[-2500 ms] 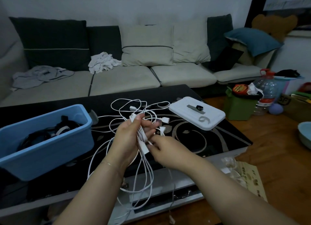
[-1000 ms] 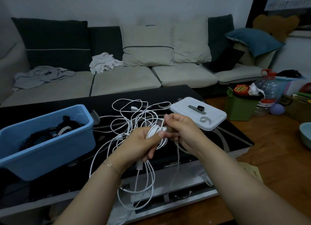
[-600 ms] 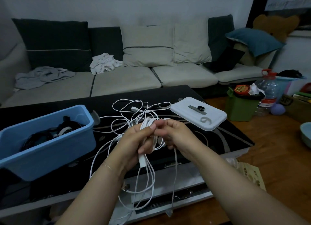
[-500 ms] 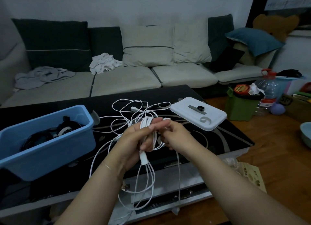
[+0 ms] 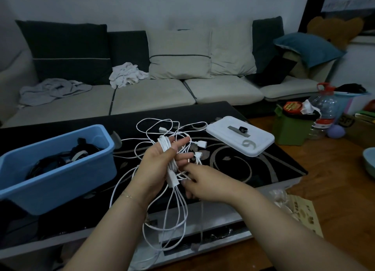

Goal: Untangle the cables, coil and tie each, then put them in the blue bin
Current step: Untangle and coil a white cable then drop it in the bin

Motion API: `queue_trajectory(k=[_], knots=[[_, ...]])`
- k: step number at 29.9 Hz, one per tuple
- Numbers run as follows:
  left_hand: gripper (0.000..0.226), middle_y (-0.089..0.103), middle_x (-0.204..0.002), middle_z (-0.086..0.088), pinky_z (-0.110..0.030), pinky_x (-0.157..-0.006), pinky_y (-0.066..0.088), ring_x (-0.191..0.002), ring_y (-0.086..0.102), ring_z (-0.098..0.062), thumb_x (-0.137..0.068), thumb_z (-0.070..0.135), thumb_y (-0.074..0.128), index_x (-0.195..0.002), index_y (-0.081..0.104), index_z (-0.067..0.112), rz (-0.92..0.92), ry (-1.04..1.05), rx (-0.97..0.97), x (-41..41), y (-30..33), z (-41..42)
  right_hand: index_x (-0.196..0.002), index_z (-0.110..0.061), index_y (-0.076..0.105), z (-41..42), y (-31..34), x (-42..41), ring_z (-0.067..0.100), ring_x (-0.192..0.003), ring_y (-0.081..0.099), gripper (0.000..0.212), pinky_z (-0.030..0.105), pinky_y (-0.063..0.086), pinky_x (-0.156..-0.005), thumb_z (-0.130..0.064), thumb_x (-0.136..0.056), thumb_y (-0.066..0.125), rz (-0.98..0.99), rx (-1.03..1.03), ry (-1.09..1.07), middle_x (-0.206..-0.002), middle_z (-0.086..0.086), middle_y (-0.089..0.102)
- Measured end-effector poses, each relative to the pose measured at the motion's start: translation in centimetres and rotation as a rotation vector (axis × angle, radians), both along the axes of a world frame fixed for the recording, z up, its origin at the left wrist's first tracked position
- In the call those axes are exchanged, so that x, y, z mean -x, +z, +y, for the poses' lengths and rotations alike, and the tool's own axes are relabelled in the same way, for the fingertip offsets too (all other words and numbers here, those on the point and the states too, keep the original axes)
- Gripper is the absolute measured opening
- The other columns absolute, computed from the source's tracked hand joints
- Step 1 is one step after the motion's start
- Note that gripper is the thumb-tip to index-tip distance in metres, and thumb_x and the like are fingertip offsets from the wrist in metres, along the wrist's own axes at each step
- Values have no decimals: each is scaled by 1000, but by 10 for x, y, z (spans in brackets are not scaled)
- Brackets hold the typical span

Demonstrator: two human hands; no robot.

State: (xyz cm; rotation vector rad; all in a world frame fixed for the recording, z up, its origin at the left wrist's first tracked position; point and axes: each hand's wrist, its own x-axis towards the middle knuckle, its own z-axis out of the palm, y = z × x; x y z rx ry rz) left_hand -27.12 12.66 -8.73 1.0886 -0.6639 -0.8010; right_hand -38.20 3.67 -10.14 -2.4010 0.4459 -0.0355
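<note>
Nearest the camera, long white loops of the white cables (image 5: 176, 216) hang down below both forearms, past the near edge of the black table (image 5: 253, 169). Just above them, the left hand (image 5: 160, 165) is turned palm up with a bunch of cable strands laid across it; the strands pass over the palm and wrap round the extended fingers, while the thumb and lower fingers curl in to keep the bundle in place. A white connector block dangles from the heel of that palm. The right hand (image 5: 203, 183) sits just beside and slightly below the left, fingers curled toward the bundle, its fingertips pinching thin strands at the bottom of the bunch; exactly which strand it pinches cannot be made out.

Beyond the hands, the rest of the tangle lies on the tabletop, with several white plugs spread out between the hands and a white lid (image 5: 240, 138). The lid lies flat to the right, carrying a small black item and a grey strip.

To the left, well apart from the hands, the blue bin (image 5: 60, 169) stands on the table with dark coiled cables inside.

Farther back runs the sofa (image 5: 152, 92), with crumpled clothes on its seat.
</note>
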Motion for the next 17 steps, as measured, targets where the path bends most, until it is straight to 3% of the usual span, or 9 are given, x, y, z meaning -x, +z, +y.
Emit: queue_trajectory(k=[4, 6, 9, 11, 13, 15, 17], knots=[[38, 71, -109, -1, -22, -68, 57, -82, 73, -18, -102, 6, 38, -140, 31, 4, -188, 56, -51, 4, -4, -2, -105, -19, 55, 1, 3, 1, 10, -78, 58, 12, 27, 44, -73, -23, -97, 46, 3, 14, 0, -83, -4, 70], [35, 70, -106, -1, -21, -66, 56, -80, 72, -14, -102, 5, 36, -137, 32, 5, -216, 65, -54, 4, -5, -3, -96, -14, 58, 3, 5, 0, 13, -75, 62, 15, 31, 50, -72, -25, -97, 47, -15, 1, -4, -80, -2, 71], [25, 69, -102, -3, -19, -63, 55, -76, 71, -6, -102, 5, 36, -124, 35, 17, -284, 106, -90, 4, -4, -4, -93, -10, 58, 4, 6, 0, 12, -61, 55, 20, 31, 45, -63, -29, -96, 51, -66, -69, 1, -66, -4, 61], [14, 70, -108, -4, -29, -65, 59, -81, 70, -5, -102, 10, 39, -111, 38, 21, -444, 137, -182, 0, -8, -3, -99, -7, 59, 3, 7, 1, 16, -63, 51, 22, 36, 46, -61, -28, -96, 53, -99, -116, 35, -74, 6, 60], [10, 70, -107, 6, -36, -71, 58, -85, 69, -7, -101, 18, 43, -111, 41, 16, -745, 181, -323, -5, -13, 0, -99, -5, 58, 1, 9, 4, 18, -64, 51, 22, 39, 48, -61, -26, -97, 52, -111, -175, 60, -76, 7, 60], [27, 70, -95, 10, -34, -75, 52, -85, 66, -13, -100, 34, 42, -112, 49, 10, -914, 193, -408, -7, -14, 3, -88, -7, 57, -2, 11, 5, 9, -57, 50, 20, 31, 45, -59, -23, -97, 52, -152, -184, 49, -62, -10, 58], [54, 67, -82, 2, -34, -69, 50, -73, 65, -21, -93, 55, 33, -102, 56, 7, -843, 98, -418, -2, -9, 6, -82, -10, 59, -3, 12, 6, 0, -50, 46, 20, 24, 41, -56, -22, -97, 52, -192, -149, 19, -54, -17, 57]])
